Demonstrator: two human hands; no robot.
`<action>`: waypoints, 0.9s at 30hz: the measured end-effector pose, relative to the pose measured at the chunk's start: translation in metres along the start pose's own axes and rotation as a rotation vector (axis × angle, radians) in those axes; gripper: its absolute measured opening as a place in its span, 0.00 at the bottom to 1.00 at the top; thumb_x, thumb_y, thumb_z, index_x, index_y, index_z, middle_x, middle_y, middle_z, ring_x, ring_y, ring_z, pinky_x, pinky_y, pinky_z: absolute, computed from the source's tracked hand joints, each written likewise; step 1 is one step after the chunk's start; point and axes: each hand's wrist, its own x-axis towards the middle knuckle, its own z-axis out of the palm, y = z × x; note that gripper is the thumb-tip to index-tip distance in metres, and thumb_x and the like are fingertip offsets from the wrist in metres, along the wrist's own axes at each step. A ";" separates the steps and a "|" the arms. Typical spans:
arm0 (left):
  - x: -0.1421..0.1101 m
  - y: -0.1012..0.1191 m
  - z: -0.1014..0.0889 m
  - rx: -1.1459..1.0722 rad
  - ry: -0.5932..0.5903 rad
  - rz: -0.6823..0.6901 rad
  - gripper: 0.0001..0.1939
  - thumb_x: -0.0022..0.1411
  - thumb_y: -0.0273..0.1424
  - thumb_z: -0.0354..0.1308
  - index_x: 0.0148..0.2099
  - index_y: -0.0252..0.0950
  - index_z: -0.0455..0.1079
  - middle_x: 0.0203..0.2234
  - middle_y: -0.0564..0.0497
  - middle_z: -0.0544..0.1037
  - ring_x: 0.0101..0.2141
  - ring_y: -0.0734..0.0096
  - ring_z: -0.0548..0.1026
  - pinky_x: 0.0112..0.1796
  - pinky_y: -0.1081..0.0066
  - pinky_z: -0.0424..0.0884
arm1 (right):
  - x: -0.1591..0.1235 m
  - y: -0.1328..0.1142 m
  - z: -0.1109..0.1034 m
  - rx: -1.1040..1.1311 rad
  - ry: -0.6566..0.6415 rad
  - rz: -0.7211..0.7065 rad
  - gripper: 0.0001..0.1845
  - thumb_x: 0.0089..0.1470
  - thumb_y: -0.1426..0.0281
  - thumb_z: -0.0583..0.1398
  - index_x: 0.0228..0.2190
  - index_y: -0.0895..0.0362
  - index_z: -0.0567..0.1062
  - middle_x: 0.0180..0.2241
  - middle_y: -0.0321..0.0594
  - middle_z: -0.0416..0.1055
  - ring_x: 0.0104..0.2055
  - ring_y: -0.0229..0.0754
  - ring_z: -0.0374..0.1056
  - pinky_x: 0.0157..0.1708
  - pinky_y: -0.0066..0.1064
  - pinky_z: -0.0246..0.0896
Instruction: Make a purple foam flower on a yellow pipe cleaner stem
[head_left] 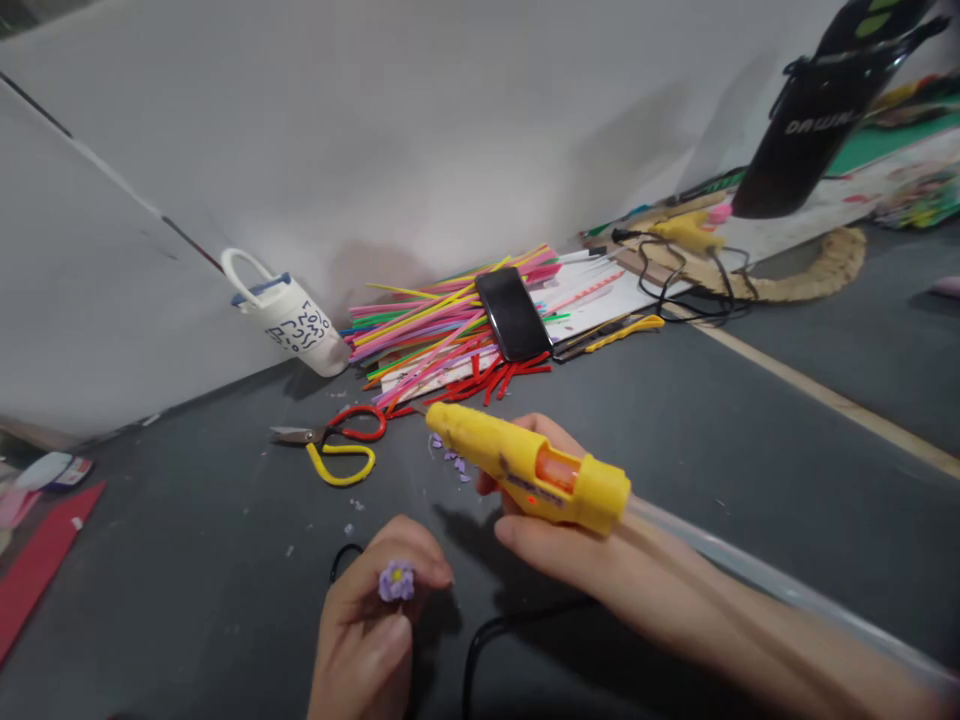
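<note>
My left hand point(375, 610), low in the middle of the view, pinches a small purple flower point(397, 581) with a yellow centre between thumb and fingers. To its right, my right hand point(536, 520) is wrapped round a yellow hot glue gun point(525, 465), whose nozzle points up and to the left. A long clear glue stick point(720, 550) runs out of the gun's back end over my forearm. Small purple pieces point(454, 460) lie on the table just beyond the nozzle. Scissors point(330, 440) with one red and one yellow handle rest partly spread to the left.
Colourful thin sticks point(427, 325) lie in a heap by the wall, with a black phone point(514, 313) on top. A white tumbler point(300, 325) stands left of them. At the back right are a second yellow glue gun point(688, 232) and a black bottle point(802, 130). A black cord point(480, 640) crosses the dark table.
</note>
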 end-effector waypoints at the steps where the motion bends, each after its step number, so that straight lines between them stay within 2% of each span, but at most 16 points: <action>1: 0.001 0.000 -0.001 -0.011 -0.012 0.009 0.15 0.56 0.42 0.55 0.31 0.38 0.77 0.22 0.48 0.70 0.27 0.66 0.67 0.27 0.69 0.66 | 0.002 0.000 -0.001 0.011 -0.007 0.069 0.13 0.40 0.75 0.56 0.33 0.52 0.66 0.25 0.30 0.63 0.24 0.37 0.60 0.21 0.27 0.57; 4: 0.002 -0.001 -0.004 0.041 0.009 0.042 0.20 0.62 0.39 0.47 0.28 0.39 0.76 0.20 0.48 0.70 0.24 0.66 0.67 0.24 0.69 0.66 | 0.010 0.004 -0.004 -0.002 -0.027 0.195 0.11 0.39 0.75 0.56 0.30 0.54 0.69 0.23 0.30 0.63 0.22 0.35 0.58 0.18 0.25 0.52; 6: 0.000 -0.001 -0.005 0.178 0.047 0.077 0.20 0.63 0.37 0.47 0.25 0.39 0.75 0.19 0.48 0.70 0.22 0.68 0.67 0.22 0.70 0.65 | 0.018 0.008 -0.004 -0.048 -0.079 0.249 0.06 0.43 0.72 0.58 0.28 0.56 0.72 0.23 0.32 0.67 0.22 0.35 0.61 0.20 0.25 0.54; 8: -0.004 0.001 -0.004 0.349 0.107 0.090 0.18 0.62 0.37 0.50 0.24 0.38 0.75 0.19 0.48 0.71 0.21 0.67 0.68 0.20 0.71 0.64 | 0.025 0.013 -0.003 -0.171 -0.134 0.284 0.06 0.46 0.70 0.59 0.29 0.58 0.73 0.24 0.35 0.71 0.23 0.36 0.64 0.20 0.25 0.57; 10: -0.009 0.002 -0.001 0.473 0.207 0.126 0.15 0.61 0.35 0.53 0.27 0.38 0.76 0.21 0.48 0.73 0.22 0.67 0.69 0.20 0.70 0.65 | 0.031 0.019 0.000 -0.317 -0.147 0.281 0.08 0.46 0.72 0.59 0.32 0.60 0.73 0.26 0.38 0.74 0.24 0.38 0.67 0.22 0.25 0.59; 13: -0.014 0.002 0.004 0.563 0.320 0.302 0.11 0.60 0.30 0.53 0.34 0.40 0.77 0.23 0.51 0.75 0.24 0.67 0.70 0.24 0.70 0.67 | 0.033 0.028 0.004 -0.473 -0.149 0.233 0.12 0.43 0.75 0.61 0.35 0.60 0.73 0.29 0.42 0.76 0.28 0.41 0.71 0.25 0.25 0.60; 16: -0.016 0.000 0.007 0.639 0.352 0.468 0.13 0.59 0.23 0.53 0.38 0.42 0.77 0.24 0.54 0.76 0.26 0.69 0.72 0.29 0.70 0.68 | 0.029 0.032 0.006 -0.646 -0.185 0.175 0.09 0.49 0.67 0.60 0.28 0.60 0.76 0.26 0.45 0.77 0.27 0.45 0.71 0.23 0.28 0.57; 18: -0.016 -0.001 0.008 0.675 0.359 0.509 0.15 0.57 0.20 0.54 0.39 0.43 0.76 0.25 0.55 0.77 0.27 0.69 0.73 0.32 0.70 0.68 | 0.024 0.032 0.008 -0.777 -0.209 0.140 0.17 0.53 0.60 0.57 0.23 0.60 0.76 0.24 0.49 0.76 0.25 0.48 0.72 0.21 0.30 0.56; 21: -0.015 0.002 0.009 0.622 0.345 0.432 0.13 0.58 0.21 0.53 0.36 0.42 0.77 0.24 0.54 0.77 0.26 0.70 0.73 0.30 0.70 0.67 | 0.020 0.034 0.013 -0.993 -0.247 0.068 0.23 0.57 0.57 0.53 0.22 0.60 0.77 0.22 0.51 0.76 0.24 0.49 0.72 0.21 0.31 0.55; 24: -0.012 0.006 0.009 0.470 0.287 0.193 0.11 0.60 0.28 0.54 0.29 0.40 0.76 0.20 0.53 0.75 0.21 0.70 0.71 0.24 0.71 0.65 | 0.018 0.037 0.014 -1.154 -0.252 0.015 0.25 0.59 0.57 0.52 0.21 0.59 0.76 0.20 0.51 0.75 0.21 0.49 0.72 0.19 0.31 0.53; 27: -0.009 0.008 0.008 0.320 0.230 -0.042 0.13 0.59 0.33 0.56 0.24 0.38 0.76 0.17 0.52 0.73 0.20 0.71 0.71 0.23 0.71 0.65 | 0.016 0.033 0.009 -1.195 -0.210 -0.024 0.22 0.59 0.59 0.52 0.23 0.58 0.75 0.19 0.48 0.73 0.21 0.48 0.70 0.19 0.32 0.52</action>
